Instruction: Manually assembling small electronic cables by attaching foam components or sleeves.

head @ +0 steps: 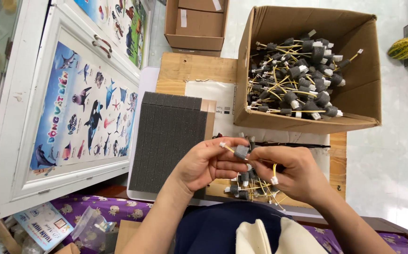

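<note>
Both hands work just below the big cardboard box (307, 70): left hand (204, 164) and right hand (298, 171) pinch 1 yellow wire (234, 150) with a grey foam block, above a small pile of the same wires (251, 186)

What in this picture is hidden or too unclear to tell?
- Head view: the right hand covers its own fingertips, so its grip on the yellow wire cannot be seen.
- The small pile of wired pieces lies partly behind both hands.
- The foam sheet is partly covered by the left hand.
- The lower layers in the cardboard box are buried under the top pieces.
- The upper box is cut off by the top edge.
</note>
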